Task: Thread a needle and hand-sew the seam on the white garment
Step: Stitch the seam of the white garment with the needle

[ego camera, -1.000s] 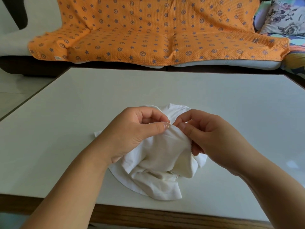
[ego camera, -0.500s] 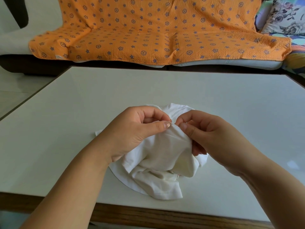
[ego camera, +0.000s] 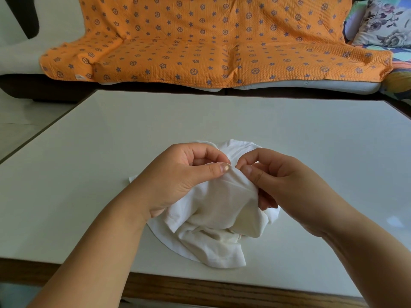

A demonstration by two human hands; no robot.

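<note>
A crumpled white garment (ego camera: 213, 221) lies on the white table (ego camera: 244, 125) near its front edge. My left hand (ego camera: 178, 181) pinches a raised fold of the cloth between thumb and curled fingers. My right hand (ego camera: 287, 181) pinches the same fold right beside it, thumb tip almost touching the left thumb. The lower fingers of the right hand press into the cloth's right side. No needle or thread is visible; the pinch point is too small to tell.
The table has a wooden front rim (ego camera: 200, 290). Beyond it stands a sofa under an orange patterned cover (ego camera: 211, 41), with a floral cushion (ego camera: 382, 21) at the far right. Pale floor (ego camera: 20, 121) shows to the left.
Both hands stay at the same fold; the right index finger has curled slightly closer to the left thumb. The garment has not shifted.
</note>
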